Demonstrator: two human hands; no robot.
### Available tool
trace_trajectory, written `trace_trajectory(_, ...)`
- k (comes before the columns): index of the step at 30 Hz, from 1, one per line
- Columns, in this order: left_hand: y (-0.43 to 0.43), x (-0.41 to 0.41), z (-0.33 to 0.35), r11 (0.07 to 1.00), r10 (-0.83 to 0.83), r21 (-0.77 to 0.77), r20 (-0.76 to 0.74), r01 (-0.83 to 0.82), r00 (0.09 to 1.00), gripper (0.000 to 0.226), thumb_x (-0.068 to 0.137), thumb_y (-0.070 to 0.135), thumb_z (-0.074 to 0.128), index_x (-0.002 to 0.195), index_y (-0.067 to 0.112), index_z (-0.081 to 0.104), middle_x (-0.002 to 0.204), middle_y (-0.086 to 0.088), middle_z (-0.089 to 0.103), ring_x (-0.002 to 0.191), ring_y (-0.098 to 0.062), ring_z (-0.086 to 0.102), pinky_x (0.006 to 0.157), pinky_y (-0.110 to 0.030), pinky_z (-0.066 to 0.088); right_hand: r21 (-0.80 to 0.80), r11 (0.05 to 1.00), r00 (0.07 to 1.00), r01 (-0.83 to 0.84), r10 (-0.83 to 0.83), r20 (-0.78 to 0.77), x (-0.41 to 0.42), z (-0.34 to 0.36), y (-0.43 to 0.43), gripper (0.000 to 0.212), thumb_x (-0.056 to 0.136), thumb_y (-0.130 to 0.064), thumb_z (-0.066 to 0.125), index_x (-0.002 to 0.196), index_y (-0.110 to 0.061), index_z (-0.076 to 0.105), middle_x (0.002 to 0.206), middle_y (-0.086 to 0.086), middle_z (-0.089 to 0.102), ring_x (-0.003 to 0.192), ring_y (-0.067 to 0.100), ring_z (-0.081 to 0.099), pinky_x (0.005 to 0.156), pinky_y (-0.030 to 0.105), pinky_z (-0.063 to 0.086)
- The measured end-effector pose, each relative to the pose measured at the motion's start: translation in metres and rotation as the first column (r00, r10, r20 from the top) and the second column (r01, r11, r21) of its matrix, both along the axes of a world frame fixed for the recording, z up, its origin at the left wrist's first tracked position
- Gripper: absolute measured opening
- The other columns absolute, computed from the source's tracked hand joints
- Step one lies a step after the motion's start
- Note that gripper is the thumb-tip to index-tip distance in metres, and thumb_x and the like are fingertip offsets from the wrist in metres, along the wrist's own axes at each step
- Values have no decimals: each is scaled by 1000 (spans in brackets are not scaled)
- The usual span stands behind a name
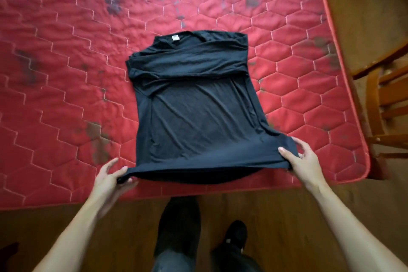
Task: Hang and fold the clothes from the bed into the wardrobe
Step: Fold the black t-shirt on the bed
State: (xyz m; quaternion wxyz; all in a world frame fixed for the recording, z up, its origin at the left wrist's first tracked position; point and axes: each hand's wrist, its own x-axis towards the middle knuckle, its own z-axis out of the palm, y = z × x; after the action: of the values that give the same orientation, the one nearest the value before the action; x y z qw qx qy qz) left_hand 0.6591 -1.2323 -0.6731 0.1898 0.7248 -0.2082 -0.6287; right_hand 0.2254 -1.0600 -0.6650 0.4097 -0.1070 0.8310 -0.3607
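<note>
A black T-shirt (194, 104) lies on the red quilted mattress (66, 62), collar away from me, with both sleeves folded across the chest. My left hand (110, 179) pinches the hem's left corner. My right hand (300, 157) pinches the hem's right corner, thumb on top of the cloth. The hem is lifted a little off the mattress near its front edge. The wardrobe is out of view.
A wooden chair (384, 99) stands on the floor right of the mattress. Brown wooden floor (276, 216) runs in front of the bed, where my legs and dark shoes (178, 223) stand. The mattress has dark stains.
</note>
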Motion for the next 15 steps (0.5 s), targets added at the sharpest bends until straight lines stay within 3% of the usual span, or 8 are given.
trace_trajectory(3, -64, -25, 15, 994, 16, -102, -111, -28, 994, 29, 99, -1, 50, 122, 14, 60, 87, -12, 55, 54, -15, 59, 60, -33, 63, -80, 997, 997, 18, -24, -74, -9, 11, -63, 51, 80, -31, 79, 125, -41, 59, 108, 6, 67, 91, 24, 63, 87, 46, 55)
trace_trajectory(5, -109, -41, 19, 989, 20, -143, -151, -42, 988, 21, 99, 0, 49, 107, 10, 66, 82, -10, 56, 56, -15, 61, 61, -31, 62, -146, 989, 997, 32, -41, -58, -14, 14, -107, 30, 80, -29, 76, 109, -35, 71, 94, 2, 67, 81, 15, 61, 84, 44, 55)
trace_trajectory(7, -157, -57, 17, 982, 56, -165, -195, -89, 979, 22, 99, 0, 48, 98, 11, 67, 80, -9, 61, 54, -13, 65, 62, -30, 63, -195, 979, 998, 54, -58, -13, -18, 18, -156, 13, 87, -14, 71, 97, -22, 75, 85, 3, 66, 70, 4, 60, 72, 25, 55)
trace_trajectory(12, -280, -90, 0, 970, 127, -163, -286, -179, 950, 46, 100, 0, 45, 72, 14, 78, 75, -6, 66, 54, -13, 68, 63, -31, 63, -228, 957, 983, 179, -162, 91, -53, 5, -278, 12, 93, -11, 65, 88, -21, 71, 78, -6, 67, 66, 1, 61, 50, 13, 50)
trace_trajectory(15, -349, -110, -17, 958, 167, -175, -299, -226, 940, 31, 101, 1, 44, 87, 7, 71, 87, -10, 64, 62, -14, 72, 78, -35, 62, -269, 881, 906, 388, -312, 286, -73, -7, -354, 10, 97, -13, 60, 104, -17, 63, 90, -2, 67, 74, 6, 66, 56, 17, 55)
